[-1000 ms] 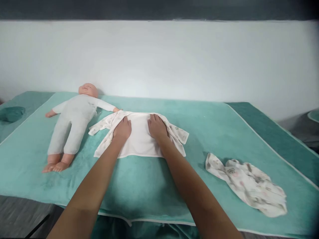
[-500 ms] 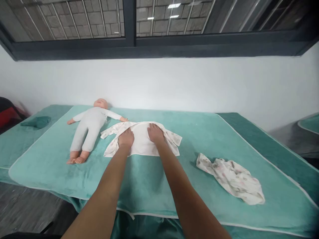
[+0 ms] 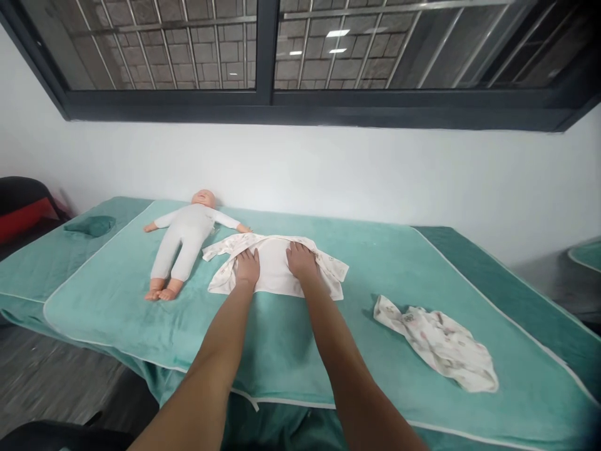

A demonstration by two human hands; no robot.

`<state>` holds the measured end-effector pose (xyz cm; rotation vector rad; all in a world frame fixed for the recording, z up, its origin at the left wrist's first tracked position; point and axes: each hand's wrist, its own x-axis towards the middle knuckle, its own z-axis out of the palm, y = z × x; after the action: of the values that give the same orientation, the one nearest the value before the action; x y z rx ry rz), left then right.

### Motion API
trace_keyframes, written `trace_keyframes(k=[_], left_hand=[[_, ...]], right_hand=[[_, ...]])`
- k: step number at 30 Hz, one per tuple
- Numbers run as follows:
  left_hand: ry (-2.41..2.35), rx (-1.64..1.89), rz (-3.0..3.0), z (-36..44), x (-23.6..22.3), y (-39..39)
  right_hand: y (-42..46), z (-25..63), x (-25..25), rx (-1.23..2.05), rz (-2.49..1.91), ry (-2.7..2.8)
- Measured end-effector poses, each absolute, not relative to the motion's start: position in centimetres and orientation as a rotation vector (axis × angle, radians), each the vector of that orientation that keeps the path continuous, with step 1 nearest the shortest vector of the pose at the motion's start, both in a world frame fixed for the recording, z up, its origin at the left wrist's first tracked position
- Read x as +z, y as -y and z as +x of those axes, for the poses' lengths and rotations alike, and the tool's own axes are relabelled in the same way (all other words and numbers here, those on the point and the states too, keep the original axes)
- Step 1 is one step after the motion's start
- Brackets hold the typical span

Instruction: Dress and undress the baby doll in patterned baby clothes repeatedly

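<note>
A small white baby shirt (image 3: 273, 266) with patterned sleeves lies spread on the green bed cover, its front parted to show the plain inside. My left hand (image 3: 247, 265) rests on its left part, fingers stretched out over the cloth. On the right part lies my right hand (image 3: 301, 260), flat with fingers extended near the collar. Neither hand grips the fabric. Just left of the shirt, a baby doll (image 3: 190, 228) in white clothing lies on its back, one hand close to the shirt's upper left edge.
A crumpled patterned baby garment (image 3: 441, 344) lies to the right on the green cover (image 3: 338, 363). A small green cushion (image 3: 90, 226) sits at the far left, near a black and red chair (image 3: 28, 213). Behind the bed rise a white wall (image 3: 300, 169) and a barred window (image 3: 270, 106).
The camera view has shifted, so everything appears slightly to the right and the doll a bit smaller. My hands stay on the shirt in nearly the same places.
</note>
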<state>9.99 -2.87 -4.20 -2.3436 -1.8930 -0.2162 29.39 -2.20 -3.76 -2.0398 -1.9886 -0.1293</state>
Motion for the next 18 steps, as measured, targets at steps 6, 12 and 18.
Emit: trace_keyframes(k=[6,12,18], left_hand=[[1.941,-0.214,-2.284,11.1,-5.4,3.6],[1.926,-0.286,-2.344,10.2,-4.6,4.6],[1.749,-0.388,-2.508,6.3,-3.7,7.8]], right_hand=[[3.7,28.4,-3.4,-0.255,-1.976,2.065],[4.5,28.3,-2.9,-0.296,-1.951,2.107],[7.6,28.6,-3.3,-0.318,-1.926,2.049]])
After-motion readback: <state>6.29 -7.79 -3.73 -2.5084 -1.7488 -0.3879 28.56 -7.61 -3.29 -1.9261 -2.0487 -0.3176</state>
